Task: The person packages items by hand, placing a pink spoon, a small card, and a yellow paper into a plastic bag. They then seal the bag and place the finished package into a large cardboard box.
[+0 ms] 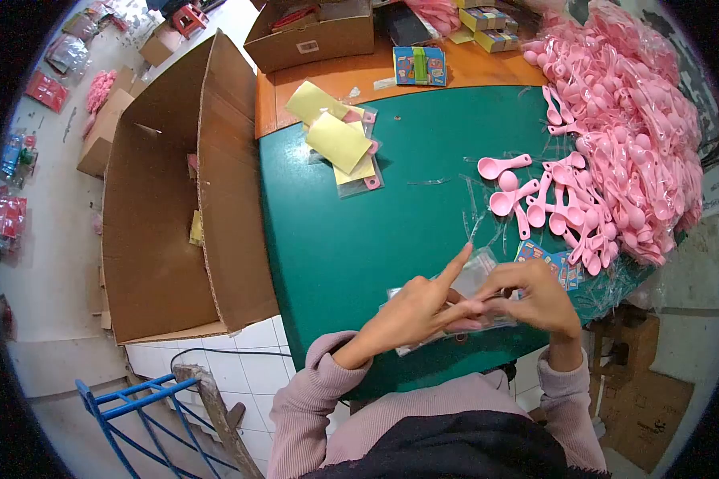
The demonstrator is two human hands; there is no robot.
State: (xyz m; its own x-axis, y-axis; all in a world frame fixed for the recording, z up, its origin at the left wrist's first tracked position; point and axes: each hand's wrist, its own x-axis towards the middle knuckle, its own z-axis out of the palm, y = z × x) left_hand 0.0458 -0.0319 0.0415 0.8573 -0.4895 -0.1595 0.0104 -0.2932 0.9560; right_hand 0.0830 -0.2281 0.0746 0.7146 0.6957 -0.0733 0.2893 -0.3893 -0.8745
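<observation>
My left hand [414, 313] and my right hand [538, 297] meet over a pile of clear plastic bags [477, 270] at the near edge of the green table. The left index finger points up and away, while its other fingers curl in beside the right fingertips. My right thumb and fingers are pinched together. Whatever sits between the hands is hidden by the fingers. Small blue printed cards [569, 270] lie just beyond my right hand. Loose pink measuring spoons [558, 209] are spread farther off, to the right.
A large heap of bagged pink spoons [635, 136] covers the table's right side. Yellow cards in clear bags [339, 144] lie at the back left. A tall open carton [240, 199] stands along the left edge. A blue metal rack [148, 399] is at lower left.
</observation>
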